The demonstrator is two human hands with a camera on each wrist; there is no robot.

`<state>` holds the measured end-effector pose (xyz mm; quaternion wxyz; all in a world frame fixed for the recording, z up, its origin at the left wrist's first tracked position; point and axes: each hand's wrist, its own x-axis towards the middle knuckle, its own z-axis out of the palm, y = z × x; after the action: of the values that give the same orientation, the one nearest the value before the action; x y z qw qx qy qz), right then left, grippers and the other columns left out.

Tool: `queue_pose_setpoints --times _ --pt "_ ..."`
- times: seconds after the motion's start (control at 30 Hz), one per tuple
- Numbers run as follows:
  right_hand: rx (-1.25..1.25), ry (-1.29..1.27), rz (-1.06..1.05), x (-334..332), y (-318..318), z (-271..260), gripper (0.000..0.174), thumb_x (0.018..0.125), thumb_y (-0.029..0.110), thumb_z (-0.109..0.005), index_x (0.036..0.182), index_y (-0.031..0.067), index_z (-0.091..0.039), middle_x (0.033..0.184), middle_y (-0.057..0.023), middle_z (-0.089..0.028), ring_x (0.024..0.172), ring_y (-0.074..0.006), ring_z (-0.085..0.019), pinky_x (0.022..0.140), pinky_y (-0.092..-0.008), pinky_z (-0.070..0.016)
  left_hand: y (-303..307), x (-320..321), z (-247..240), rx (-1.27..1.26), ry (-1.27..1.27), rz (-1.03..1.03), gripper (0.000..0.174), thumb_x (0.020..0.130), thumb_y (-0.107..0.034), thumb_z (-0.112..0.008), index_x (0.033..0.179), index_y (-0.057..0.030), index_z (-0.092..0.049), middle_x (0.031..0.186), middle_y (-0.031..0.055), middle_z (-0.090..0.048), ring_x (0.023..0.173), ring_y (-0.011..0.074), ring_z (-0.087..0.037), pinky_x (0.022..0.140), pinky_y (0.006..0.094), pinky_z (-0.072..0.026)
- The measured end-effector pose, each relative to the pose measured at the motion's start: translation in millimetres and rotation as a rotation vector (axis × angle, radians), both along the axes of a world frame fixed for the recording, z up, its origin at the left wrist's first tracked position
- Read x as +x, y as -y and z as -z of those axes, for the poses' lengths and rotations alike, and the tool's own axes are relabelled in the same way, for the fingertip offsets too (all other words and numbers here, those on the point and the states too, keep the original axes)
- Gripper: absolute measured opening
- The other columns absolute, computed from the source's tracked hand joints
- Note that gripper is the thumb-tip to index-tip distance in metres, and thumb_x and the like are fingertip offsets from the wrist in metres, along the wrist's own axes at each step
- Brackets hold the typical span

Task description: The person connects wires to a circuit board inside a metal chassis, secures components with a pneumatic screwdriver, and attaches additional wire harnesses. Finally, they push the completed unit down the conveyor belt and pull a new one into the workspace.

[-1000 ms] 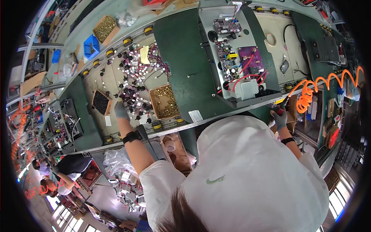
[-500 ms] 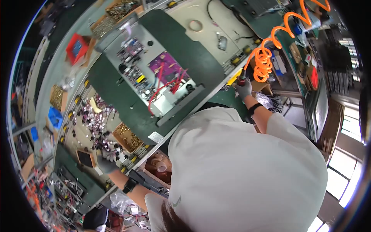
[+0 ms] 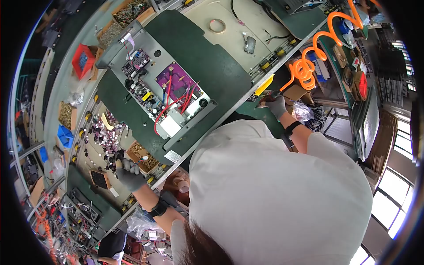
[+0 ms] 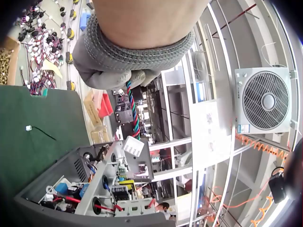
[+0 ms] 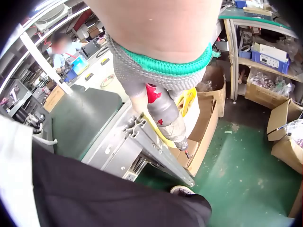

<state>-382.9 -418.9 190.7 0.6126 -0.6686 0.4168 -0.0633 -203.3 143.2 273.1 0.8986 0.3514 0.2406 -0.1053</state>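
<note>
In the left wrist view, the gloved left hand point(image 4: 102, 66) pinches a twisted multicoloured cable point(image 4: 134, 113), from which a white connector point(image 4: 133, 146) hangs. In the head view this left hand point(image 3: 129, 174) is over the near edge of a pile of small wired parts point(image 3: 106, 137), beside a box of brass-coloured pieces point(image 3: 143, 159). The right hand point(image 3: 276, 106), also gloved, is beyond the bench's front edge. Its fingers curl round a red and grey driver point(image 5: 163, 113), tip pointing down. An open metal chassis point(image 3: 163, 92) with circuit boards lies on a green board point(image 3: 221, 73).
A box of black parts point(image 3: 100, 179) sits left of the left hand. Red point(image 3: 83, 62) and blue point(image 3: 65, 136) bins stand along the far side. An orange coiled hose point(image 3: 324, 44) runs to the driver. Cartons point(image 5: 208, 137) stand on the floor below the right hand.
The head view has swung, shifting the bench in the picture. My left hand has drawn back from the wired parts, and its fingers now show more plainly. The right hand still holds the driver.
</note>
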Motion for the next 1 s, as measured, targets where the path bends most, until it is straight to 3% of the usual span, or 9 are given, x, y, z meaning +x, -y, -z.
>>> queue_pose_setpoints --times 0.07,0.2,0.33,0.7,0.77,0.83,0.9,0.93,1.0 --pt "-0.147 -0.041 -0.054 -0.5 -1.0 17.0 0.044 0.064 -0.014 -0.069 0.103 -0.0006 -0.054 0.090 -0.0116 -0.063 0.080 -0.0204 -0.064 0.071 -0.0339 -0.0546 12.9 1.0 -9.7 0.068 -0.059 0.033 0.028 0.095 -0.031 -0.041 0.077 -0.0093 -0.042 0.059 -0.0024 -0.029 0.046 0.0086 -0.026 0.037 0.0238 -0.0226" --pt "0.009 -0.026 -0.029 4.0 -4.5 12.1 0.043 0.064 -0.014 -0.069 0.103 -0.0006 -0.055 0.089 -0.0109 -0.063 0.079 -0.0197 -0.064 0.070 -0.0334 -0.0544 20.6 1.1 -10.7 0.046 -0.091 0.031 0.038 0.095 -0.034 -0.040 0.065 -0.0122 -0.033 0.056 -0.0028 -0.024 0.043 0.0086 -0.022 0.037 0.0242 -0.0206" --pt "0.060 -0.040 0.030 7.8 -14.8 6.7 0.045 0.062 -0.009 -0.070 0.105 0.0002 -0.060 0.087 -0.0062 -0.065 0.078 -0.0128 -0.063 0.074 -0.0251 -0.0510 19.3 0.5 -12.0 -0.002 -0.082 0.026 0.038 0.095 -0.033 -0.040 0.065 -0.0124 -0.032 0.056 -0.0029 -0.024 0.043 0.0085 -0.021 0.037 0.0241 -0.0200" --pt "-0.196 -0.176 -0.004 0.4 -27.0 27.8 0.045 0.061 0.002 -0.076 0.103 0.0036 -0.062 0.087 -0.0028 -0.065 0.076 -0.0117 -0.061 0.073 -0.0254 -0.0498 6.4 -0.8 -10.2 0.019 -0.026 0.093 0.027 0.095 -0.030 -0.040 0.090 -0.0049 -0.048 0.059 -0.0013 -0.033 0.045 0.0085 -0.030 0.036 0.0239 -0.0268" --pt "-0.439 -0.455 -0.079 13.0 -34.7 17.9 0.045 0.059 0.009 -0.080 0.100 0.0049 -0.063 0.088 -0.0027 -0.065 0.078 -0.0128 -0.061 0.074 -0.0263 -0.0493 19.5 -1.1 -20.2 0.108 -0.038 0.066 0.025 0.090 -0.029 -0.049 0.098 -0.0058 -0.053 0.056 -0.0053 -0.032 0.045 0.0050 -0.028 0.035 0.0205 -0.0217" --pt "-0.343 -0.276 -0.031 -8.2 -12.3 74.1 0.043 0.059 0.011 -0.080 0.097 0.0057 -0.061 0.089 -0.0030 -0.065 0.081 -0.0140 -0.061 0.075 -0.0268 -0.0488 33.7 -1.4 -39.3 0.218 -0.004 0.104 0.024 0.088 -0.031 -0.052 0.097 -0.0082 -0.052 0.056 -0.0057 -0.032 0.044 0.0045 -0.028 0.036 0.0200 -0.0207" --pt "-0.344 -0.188 0.058 -3.2 -30.1 67.1 0.040 0.061 0.010 -0.077 0.096 0.0057 -0.059 0.088 -0.0039 -0.063 0.080 -0.0191 -0.062 0.077 -0.0298 -0.0487 40.3 -0.2 -48.0 0.276 -0.042 0.133 0.022 0.086 -0.031 -0.054 0.095 -0.0106 -0.052 0.055 -0.0061 -0.032 0.043 0.0043 -0.027 0.036 0.0194 -0.0195" --pt "-0.714 -0.437 -0.086 -2.5 -35.6 54.6 0.041 0.063 0.015 -0.076 0.098 0.0063 -0.058 0.087 -0.0072 -0.062 0.082 -0.0259 -0.062 0.079 -0.0338 -0.0484 38.4 0.2 -43.6 0.226 -0.026 0.157 0.020 0.086 -0.029 -0.055 0.095 -0.0118 -0.052 0.056 -0.0060 -0.032 0.044 0.0042 -0.027 0.036 0.0193 -0.0188" --pt "-0.499 -0.565 -0.020 -11.9 -22.8 67.9 0.037 0.069 0.023 -0.073 0.100 0.0088 -0.059 0.087 -0.0100 -0.062 0.087 -0.0283 -0.061 0.081 -0.0363 -0.0478 50.6 2.8 -60.3 0.295 0.006 0.163 0.019 0.086 -0.025 -0.054 0.095 -0.0085 -0.052 0.056 -0.0055 -0.035 0.043 0.0038 -0.027 0.036 0.0194 -0.0192"
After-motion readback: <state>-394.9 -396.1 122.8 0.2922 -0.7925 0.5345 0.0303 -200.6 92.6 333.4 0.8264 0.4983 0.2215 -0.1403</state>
